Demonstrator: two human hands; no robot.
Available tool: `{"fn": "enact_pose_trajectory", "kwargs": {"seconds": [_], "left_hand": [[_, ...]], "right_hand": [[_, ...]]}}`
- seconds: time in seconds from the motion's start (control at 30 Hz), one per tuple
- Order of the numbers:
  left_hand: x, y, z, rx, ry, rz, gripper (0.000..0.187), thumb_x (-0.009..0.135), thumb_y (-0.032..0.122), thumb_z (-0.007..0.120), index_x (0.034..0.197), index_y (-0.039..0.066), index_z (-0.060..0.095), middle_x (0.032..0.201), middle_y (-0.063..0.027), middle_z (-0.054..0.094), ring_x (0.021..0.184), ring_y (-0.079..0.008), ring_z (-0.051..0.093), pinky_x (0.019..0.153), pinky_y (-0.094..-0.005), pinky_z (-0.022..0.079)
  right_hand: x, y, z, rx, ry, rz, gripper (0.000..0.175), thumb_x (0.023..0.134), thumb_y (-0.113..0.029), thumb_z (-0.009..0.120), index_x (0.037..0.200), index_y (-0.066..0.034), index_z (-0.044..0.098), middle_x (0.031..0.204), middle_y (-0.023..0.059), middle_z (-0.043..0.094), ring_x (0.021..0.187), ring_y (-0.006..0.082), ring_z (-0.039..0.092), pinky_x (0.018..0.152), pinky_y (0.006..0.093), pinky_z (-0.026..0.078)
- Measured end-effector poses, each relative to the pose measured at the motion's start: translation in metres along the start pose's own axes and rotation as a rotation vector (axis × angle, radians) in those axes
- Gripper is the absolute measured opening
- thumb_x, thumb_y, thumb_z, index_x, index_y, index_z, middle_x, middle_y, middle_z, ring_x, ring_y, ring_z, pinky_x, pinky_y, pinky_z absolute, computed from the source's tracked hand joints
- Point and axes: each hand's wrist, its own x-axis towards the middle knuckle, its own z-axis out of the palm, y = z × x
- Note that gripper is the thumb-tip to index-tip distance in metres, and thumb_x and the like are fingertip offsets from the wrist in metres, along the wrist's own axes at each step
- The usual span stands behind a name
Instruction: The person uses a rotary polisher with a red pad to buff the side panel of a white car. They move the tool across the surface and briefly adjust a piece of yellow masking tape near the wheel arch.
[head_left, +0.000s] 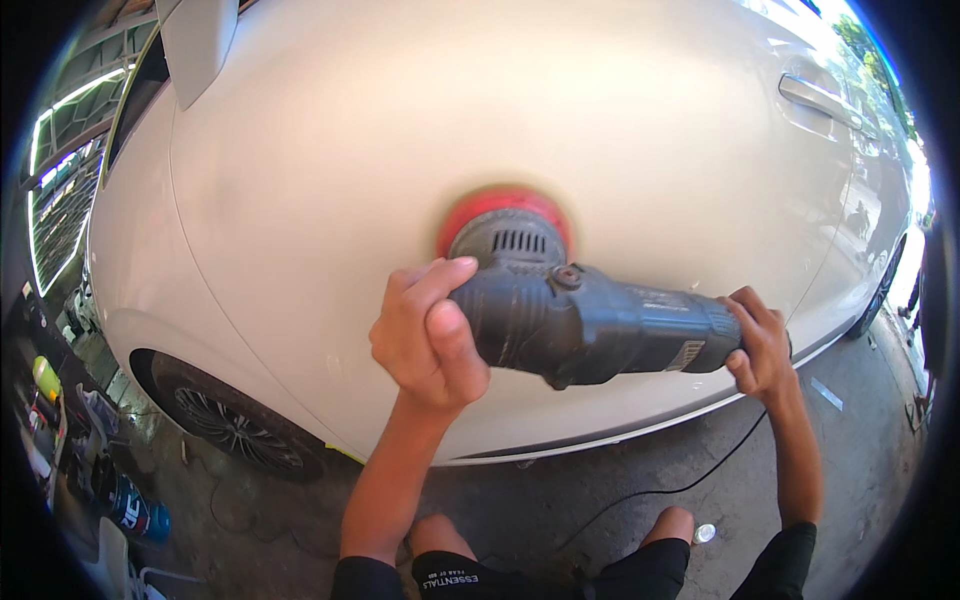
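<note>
A black electric car polisher (637, 326) lies level across the middle of the view, its head to the left and its body reaching right. Its red pad (510, 199), blurred at the rim, is against the white car door (322, 187). My left hand (435, 337) is closed around the polisher's head end, the thumb towards me. At the rear end of the body, my right hand (761, 341) has its fingers wrapped over the housing. A black power cord (675, 491) hangs below my right hand and runs along the floor.
The door handle (817, 101) is at upper right, the side mirror (199, 45) at upper left. A front wheel (232, 427) shows lower left. Beside it are a blue container (142, 514) and a yellow-green bottle (46, 377). A small clear bottle (703, 533) is on the concrete floor (847, 457).
</note>
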Motion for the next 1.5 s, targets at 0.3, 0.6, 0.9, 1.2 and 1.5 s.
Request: {"fn": "enact_pose_trajectory", "kwargs": {"seconds": [0.3,0.6,0.9,1.2,1.5], "left_hand": [[0.024,-0.011,-0.032,0.054,0.073,-0.207,0.044,0.107,0.027,0.037,0.105,-0.006,0.066,0.096,-0.0173,0.067,0.082,-0.0253,0.064,0.077,-0.0367,0.052],[0.122,-0.015,0.034,-0.095,0.028,-0.069,0.03,0.107,0.019,0.049,0.099,-0.002,0.069,0.079,-0.0056,0.068,0.07,-0.0129,0.059,0.069,-0.0264,0.048],[0.202,0.021,0.158,-0.009,-0.215,-0.002,0.032,0.104,0.02,0.047,0.094,-0.003,0.067,0.081,-0.0213,0.068,0.073,-0.034,0.067,0.07,-0.0383,0.051],[0.213,-0.009,0.113,-0.032,-0.017,-0.011,0.032,0.103,0.019,0.049,0.088,-0.004,0.065,0.077,-0.0147,0.064,0.075,-0.0229,0.062,0.074,-0.036,0.047],[0.06,0.011,0.073,-0.09,0.024,0.101,0.021,0.101,0.011,0.051,0.1,-0.001,0.067,0.085,-0.0157,0.068,0.071,-0.0301,0.067,0.065,-0.0348,0.054]], "right_hand": [[0.035,-0.036,0.003,-0.078,-0.003,-0.01,0.071,0.099,-0.066,0.043,0.117,-0.0013,0.067,0.092,0.017,0.056,0.064,0.0332,0.059,0.057,0.0434,0.048],[0.065,-0.011,-0.053,0.085,0.149,0.122,0.094,0.1,-0.075,0.025,0.104,0.0084,0.067,0.087,0.0179,0.051,0.076,0.0319,0.056,0.064,0.0437,0.045],[0.024,0.04,-0.086,0.303,0.386,0.501,0.089,0.098,-0.076,0.036,0.111,0.0065,0.064,0.08,0.0076,0.053,0.057,0.0123,0.05,0.048,0.0258,0.037],[0.086,0.026,-0.108,0.271,0.285,0.373,0.076,0.102,-0.07,0.037,0.093,0.0021,0.06,0.077,0.0069,0.05,0.059,0.0137,0.049,0.051,0.0282,0.038],[-0.001,0.031,-0.036,0.095,0.132,0.098,0.087,0.1,-0.072,0.03,0.103,0.007,0.066,0.089,0.0208,0.049,0.066,0.0353,0.055,0.062,0.0437,0.043]]}}
